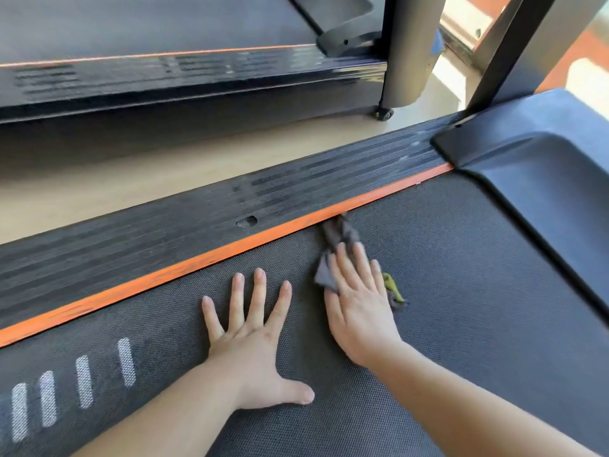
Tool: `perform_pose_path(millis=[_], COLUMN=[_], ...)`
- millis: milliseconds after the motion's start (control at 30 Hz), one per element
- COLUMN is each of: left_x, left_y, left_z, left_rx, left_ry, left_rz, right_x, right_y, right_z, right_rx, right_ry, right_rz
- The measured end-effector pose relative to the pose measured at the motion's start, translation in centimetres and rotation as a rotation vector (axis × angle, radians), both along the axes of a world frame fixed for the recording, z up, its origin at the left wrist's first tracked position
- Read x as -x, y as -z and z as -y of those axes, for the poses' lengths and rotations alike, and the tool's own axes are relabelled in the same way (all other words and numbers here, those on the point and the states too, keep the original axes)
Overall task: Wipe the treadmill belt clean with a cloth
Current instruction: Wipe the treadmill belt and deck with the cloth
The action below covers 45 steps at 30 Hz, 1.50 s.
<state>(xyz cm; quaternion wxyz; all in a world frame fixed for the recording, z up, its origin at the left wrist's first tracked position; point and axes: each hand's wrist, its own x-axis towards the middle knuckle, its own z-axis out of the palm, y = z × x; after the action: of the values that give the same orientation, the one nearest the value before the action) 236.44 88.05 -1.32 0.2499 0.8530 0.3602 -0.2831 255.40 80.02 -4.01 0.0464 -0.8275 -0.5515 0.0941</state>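
**Mid-wipe: your right hand (357, 305) presses the cloth (339, 235) flat on the treadmill belt (461, 291).**
Your fingers are straight, not curled round it. The grey cloth reaches toward 12 o'clock and touches the orange strip (197, 262). Your left hand (253, 341) lies splayed and empty on the belt at 9 o'clock. Next, I judge, you sweep along the textured belt with even pressure. The ribbed side rail (164, 225), pale floor (131, 166) and second treadmill (164, 77) lie toward 11 o'clock.

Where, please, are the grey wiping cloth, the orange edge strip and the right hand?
grey wiping cloth (341, 230): head view, bunched far end.
orange edge strip (230, 251): head view, middle stretch.
right hand (357, 303): head view, back of hand.
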Motion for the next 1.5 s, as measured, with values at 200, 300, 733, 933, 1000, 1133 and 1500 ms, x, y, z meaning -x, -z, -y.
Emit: perform_pose_path(millis=[200,300,733,933,1000,1133,1500], left_x=[0.1,0.0,-0.1,-0.2,-0.2,-0.2,-0.1], left_y=[-0.1,-0.1,-0.1,-0.1,-0.2,-0.1,-0.2], left_z=[-0.1,0.0,0.1,0.0,0.0,0.0,0.1], left_rx=[0.034,0.029,0.000,0.004,0.007,-0.001,0.015], left_ry=[0.005,-0.002,0.006,0.021,0.021,0.017,-0.006], left_rz=[0.016,0.015,-0.018,-0.035,-0.036,-0.045,-0.015], right_x=[-12.8,-15.2,-0.3,-1.3,-0.9,-0.9,-4.4], right_y=[-2.7,-3.6,-3.0,-2.0,-1.2,-0.2,-4.3], right_z=[3.5,4.2,-2.0,-1.2,-1.1,-0.6,4.8], right_rx=[0.208,0.259,0.055,0.063,0.123,-0.114,-0.147], right_ry=[0.197,0.368,-0.440,-0.178,-0.100,-0.289,-0.312], right_rz=[0.127,0.166,-0.133,0.114,0.017,-0.015,0.195])
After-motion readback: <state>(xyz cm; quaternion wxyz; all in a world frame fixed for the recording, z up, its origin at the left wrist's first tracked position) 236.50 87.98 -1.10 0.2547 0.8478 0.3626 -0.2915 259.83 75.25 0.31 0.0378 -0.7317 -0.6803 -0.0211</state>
